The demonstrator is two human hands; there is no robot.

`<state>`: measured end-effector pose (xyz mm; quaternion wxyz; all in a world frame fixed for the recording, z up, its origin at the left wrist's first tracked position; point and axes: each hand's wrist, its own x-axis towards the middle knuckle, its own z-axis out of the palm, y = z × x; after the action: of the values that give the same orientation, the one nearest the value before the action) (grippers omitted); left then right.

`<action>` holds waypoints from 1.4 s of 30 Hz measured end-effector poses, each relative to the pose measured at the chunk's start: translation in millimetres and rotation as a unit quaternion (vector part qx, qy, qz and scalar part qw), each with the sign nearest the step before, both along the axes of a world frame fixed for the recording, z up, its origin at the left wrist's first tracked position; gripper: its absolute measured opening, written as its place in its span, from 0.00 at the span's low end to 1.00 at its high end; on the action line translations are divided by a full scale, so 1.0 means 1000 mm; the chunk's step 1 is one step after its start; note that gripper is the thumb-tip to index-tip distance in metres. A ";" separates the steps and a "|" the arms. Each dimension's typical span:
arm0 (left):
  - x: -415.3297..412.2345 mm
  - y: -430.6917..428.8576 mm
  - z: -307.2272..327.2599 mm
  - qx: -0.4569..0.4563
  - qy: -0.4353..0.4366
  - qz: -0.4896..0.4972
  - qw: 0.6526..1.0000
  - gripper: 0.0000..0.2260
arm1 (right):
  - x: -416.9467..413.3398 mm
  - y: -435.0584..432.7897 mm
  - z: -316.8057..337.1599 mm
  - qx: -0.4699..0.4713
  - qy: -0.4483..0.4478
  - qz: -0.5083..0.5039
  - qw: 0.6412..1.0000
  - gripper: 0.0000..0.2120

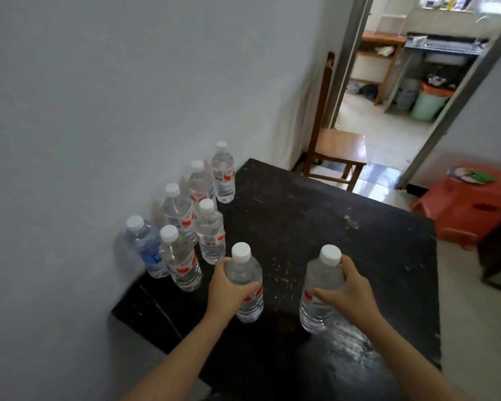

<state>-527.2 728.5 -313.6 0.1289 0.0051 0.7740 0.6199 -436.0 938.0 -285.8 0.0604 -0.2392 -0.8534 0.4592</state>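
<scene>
left bottle (pixel 245 287): upright over the near part of the table (pixel 344 227), clasped round the upper body by the left hand (pixel 227 287), thumb across the near side, fingers curled round the back; right bottle (pixel 318 293): tilted a little, cap (pixel 330 255) leaning away, clasped likewise by the right hand (pixel 352 290), thumb across the near side, fingers wrapped behind, up near the neck; well apart from each other; cannot tell whether either base touches the tabletop or hangs just above it.

handling, as a judgement: full of water by the look, so fairly heavy for the size; thin clear plastic, likely to give under a hard squeeze; smooth walls, perhaps slippery, ribbed lower down; not fragile, and capped, so no spill expected; best taken round the waist or the shoulder with a full wrap rather than fingertips; cap alone too small for a sure lift.

count: eight bottles in all, each white-capped; two in hand; six in a group (pixel 210 235) standing upright and close together along the wall (pixel 99 111), left of the held pair; seven marked red, one blue bottle (pixel 148 250) at the near end of the group; one table, dark and scuffed; one wooden chair (pixel 337 149) beyond its far edge; one red stool (pixel 460 215) off to the right.
</scene>
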 end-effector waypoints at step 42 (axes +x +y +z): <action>-0.200 0.105 -0.050 -0.013 0.109 0.339 0.934 0.30 | -0.361 -0.012 -0.016 0.033 -0.025 0.021 0.999 0.35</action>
<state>-727.4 833.1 -363.7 -0.1744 -0.1918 0.7471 0.6120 -797.4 926.2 -301.7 0.0368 -0.2302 -0.8741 0.4261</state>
